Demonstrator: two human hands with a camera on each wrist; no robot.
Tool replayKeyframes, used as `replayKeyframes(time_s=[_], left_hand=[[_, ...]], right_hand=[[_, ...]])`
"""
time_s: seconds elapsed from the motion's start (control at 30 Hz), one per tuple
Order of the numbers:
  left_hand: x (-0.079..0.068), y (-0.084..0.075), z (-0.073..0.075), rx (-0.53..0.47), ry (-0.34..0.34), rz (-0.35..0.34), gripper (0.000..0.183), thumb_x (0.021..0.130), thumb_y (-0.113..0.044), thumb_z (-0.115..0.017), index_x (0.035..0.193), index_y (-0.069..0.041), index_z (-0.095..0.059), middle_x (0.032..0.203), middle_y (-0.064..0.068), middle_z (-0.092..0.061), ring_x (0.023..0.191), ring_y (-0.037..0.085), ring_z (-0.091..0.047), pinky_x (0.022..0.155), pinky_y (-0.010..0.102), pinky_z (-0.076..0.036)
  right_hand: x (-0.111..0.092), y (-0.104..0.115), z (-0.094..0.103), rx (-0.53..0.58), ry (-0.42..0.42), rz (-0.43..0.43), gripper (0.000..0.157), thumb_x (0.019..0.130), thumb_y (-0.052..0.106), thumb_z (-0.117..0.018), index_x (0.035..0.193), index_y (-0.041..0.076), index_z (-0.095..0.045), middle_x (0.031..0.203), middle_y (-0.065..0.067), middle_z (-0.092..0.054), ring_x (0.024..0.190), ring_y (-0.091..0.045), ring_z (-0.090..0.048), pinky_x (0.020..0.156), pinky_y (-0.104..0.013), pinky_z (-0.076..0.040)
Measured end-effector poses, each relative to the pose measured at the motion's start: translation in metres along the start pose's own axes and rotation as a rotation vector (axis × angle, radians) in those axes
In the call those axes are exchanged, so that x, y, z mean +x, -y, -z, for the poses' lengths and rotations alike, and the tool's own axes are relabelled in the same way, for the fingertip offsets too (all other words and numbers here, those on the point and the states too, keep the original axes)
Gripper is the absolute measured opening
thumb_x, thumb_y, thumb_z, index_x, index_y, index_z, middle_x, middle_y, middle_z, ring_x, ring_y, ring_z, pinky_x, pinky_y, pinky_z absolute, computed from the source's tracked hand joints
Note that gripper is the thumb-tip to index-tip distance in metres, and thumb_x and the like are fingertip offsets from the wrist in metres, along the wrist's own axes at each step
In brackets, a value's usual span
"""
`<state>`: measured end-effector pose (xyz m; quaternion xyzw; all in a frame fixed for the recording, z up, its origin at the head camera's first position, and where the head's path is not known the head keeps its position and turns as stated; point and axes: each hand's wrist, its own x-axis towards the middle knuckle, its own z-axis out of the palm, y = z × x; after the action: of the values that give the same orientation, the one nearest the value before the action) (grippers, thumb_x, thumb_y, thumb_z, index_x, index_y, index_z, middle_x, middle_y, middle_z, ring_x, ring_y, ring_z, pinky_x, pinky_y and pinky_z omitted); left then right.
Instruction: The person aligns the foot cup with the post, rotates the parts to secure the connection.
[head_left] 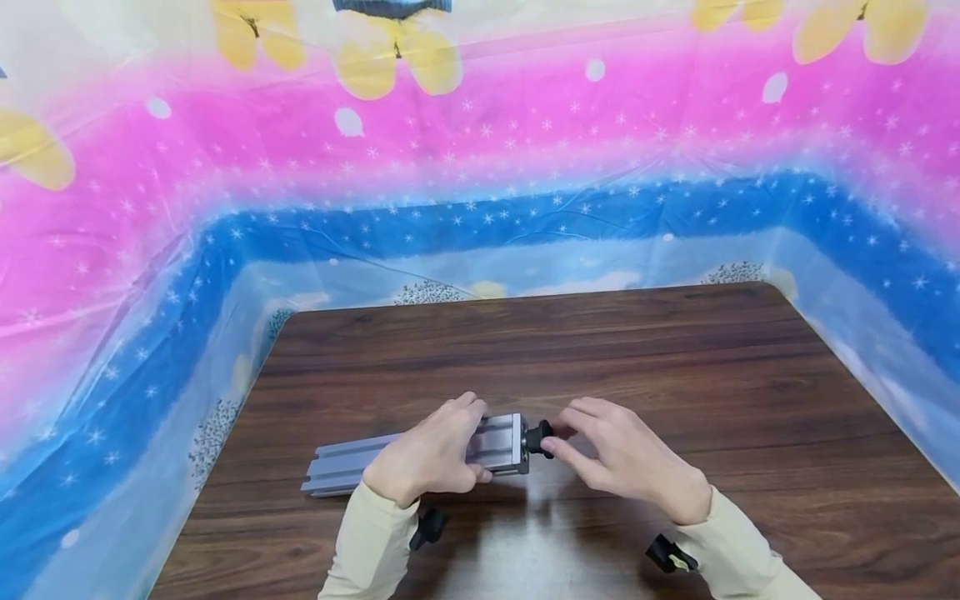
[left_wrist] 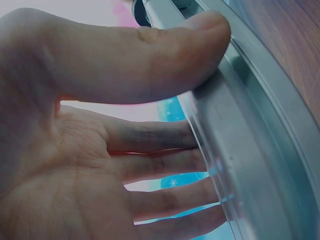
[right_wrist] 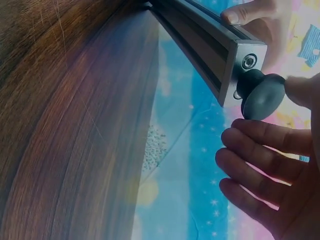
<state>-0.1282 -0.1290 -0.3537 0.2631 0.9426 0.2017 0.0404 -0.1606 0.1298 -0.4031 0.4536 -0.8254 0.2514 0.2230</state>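
Observation:
A long silver aluminium profile [head_left: 352,467] with grooves along its length lies crosswise in front of me in the head view. My left hand [head_left: 431,454] grips it from above near its right end, thumb on the near side and fingers over the far side. In the left wrist view the thumb [left_wrist: 200,50] presses along the metal edge. A flat end plate [right_wrist: 231,82] with a socket screw closes the right end. From it sticks out a round black knob [right_wrist: 265,97]. My right hand [head_left: 618,454] pinches the knob's rim between thumb and index finger, the other fingers loosely bent below.
The dark wood-grain table [head_left: 525,350] stretches out behind and to both sides of the hands. A pink and blue printed curtain [head_left: 480,167] hangs around its back and sides. Black wrist mounts sit at the left cuff [head_left: 367,533] and right cuff [head_left: 731,537].

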Motion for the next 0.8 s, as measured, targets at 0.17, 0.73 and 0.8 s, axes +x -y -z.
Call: replayKeyframes(time_s=[0.17,0.73,0.8], left_hand=[[0.000,0.000,-0.001,0.003,-0.002,-0.007,0.046,0.069,-0.011,-0.087,0.105,0.001,-0.060,0.090,0.006,-0.051,0.077,0.018,-0.045,0.070,0.032,-0.042],[0.001,0.000,0.001,0.010,0.015,0.012,0.049,0.071,-0.013,-0.088,0.109,0.001,-0.060,0.090,0.005,-0.051,0.078,0.018,-0.046,0.072,0.034,-0.044],[0.001,0.000,0.001,0.011,0.019,0.015,0.049,0.071,-0.013,-0.088,0.109,0.001,-0.060,0.089,0.004,-0.050,0.078,0.017,-0.046,0.072,0.034,-0.044]], right_hand=[[0.002,0.002,0.000,-0.044,0.021,-0.041,0.024,0.098,0.031,-0.065,0.077,0.023,-0.060,0.070,0.015,-0.048,0.061,0.001,-0.044,0.059,-0.017,-0.041],[-0.005,-0.001,0.005,0.074,0.019,0.171,0.068,0.075,0.008,-0.087,0.138,0.005,-0.061,0.134,-0.008,-0.063,0.121,-0.021,-0.061,0.107,-0.024,-0.044],[-0.004,-0.002,0.005,0.076,0.012,0.177,0.062,0.077,0.008,-0.086,0.135,0.005,-0.063,0.131,-0.008,-0.065,0.119,-0.021,-0.063,0.103,-0.026,-0.048]])
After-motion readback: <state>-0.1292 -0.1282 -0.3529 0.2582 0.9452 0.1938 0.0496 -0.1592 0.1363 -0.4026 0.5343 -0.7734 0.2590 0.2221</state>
